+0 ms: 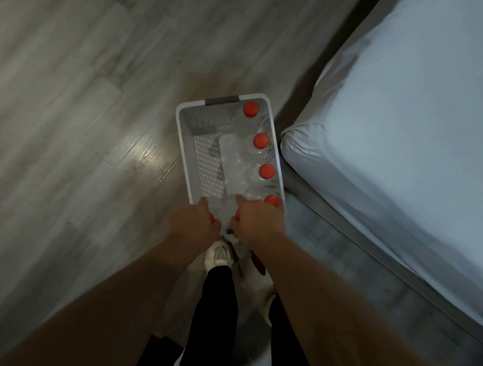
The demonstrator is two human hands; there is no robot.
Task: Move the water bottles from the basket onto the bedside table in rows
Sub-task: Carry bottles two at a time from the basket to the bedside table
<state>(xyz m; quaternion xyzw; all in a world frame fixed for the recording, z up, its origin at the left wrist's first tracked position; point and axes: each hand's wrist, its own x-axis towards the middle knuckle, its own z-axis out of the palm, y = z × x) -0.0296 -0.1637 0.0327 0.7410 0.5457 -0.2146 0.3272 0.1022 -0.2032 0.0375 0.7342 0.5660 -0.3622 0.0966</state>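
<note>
A white perforated basket stands on the wooden floor beside the bed. Several clear water bottles with orange-red caps stand in a line along its right wall. Both my hands reach down into the near end of the basket. My left hand grips a bottle whose red cap peeks out beside my fingers. My right hand grips another bottle, its cap showing at my knuckles. The bodies of those two bottles are mostly hidden by my hands. The bedside table is out of view.
A bed with a light blue sheet fills the right side, its grey frame close to the basket. Grey wood floor spreads to the left. My white shoes and dark trousers stand just behind the basket.
</note>
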